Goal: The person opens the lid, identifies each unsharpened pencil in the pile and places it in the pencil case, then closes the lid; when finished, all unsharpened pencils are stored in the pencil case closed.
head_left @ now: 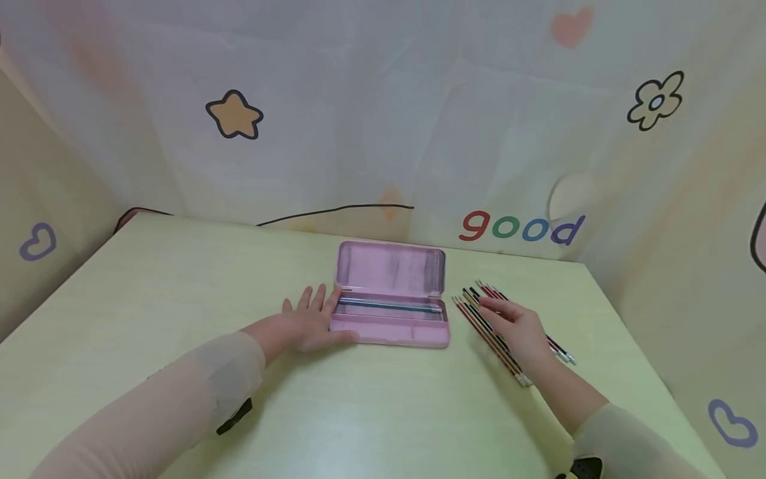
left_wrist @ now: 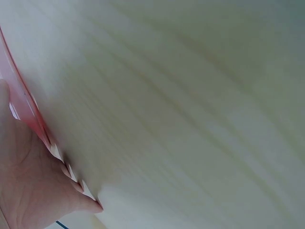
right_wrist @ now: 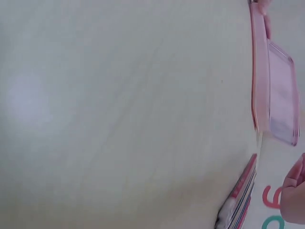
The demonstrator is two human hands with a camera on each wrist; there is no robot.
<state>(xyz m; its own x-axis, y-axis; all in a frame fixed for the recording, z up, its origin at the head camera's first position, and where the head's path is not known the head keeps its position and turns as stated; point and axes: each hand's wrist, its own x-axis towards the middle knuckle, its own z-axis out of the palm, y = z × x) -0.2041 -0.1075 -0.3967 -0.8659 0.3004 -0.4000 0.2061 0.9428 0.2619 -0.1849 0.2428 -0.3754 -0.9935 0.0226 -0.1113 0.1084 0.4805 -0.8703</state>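
A pink pencil case (head_left: pixel 389 330) lies open on the table, its lid folded back toward the wall. Inside its long compartment lies a blue-green pencil (head_left: pixel 389 305). My left hand (head_left: pixel 311 329) rests against the case's left end, fingers spread and thumb along the front edge; the left wrist view shows its palm beside the pink wall. To the right of the case, several striped pencils (head_left: pixel 487 336) are spread side by side, in red, black and yellow. My right hand (head_left: pixel 517 329) hovers over them with fingers loosely bent and nothing visible between them.
The pale wooden table (head_left: pixel 359 412) has its right edge beyond the pencils. A printed cloth wall (head_left: pixel 371 133) rises close behind the case lid, and cloth sides stand at left and right.
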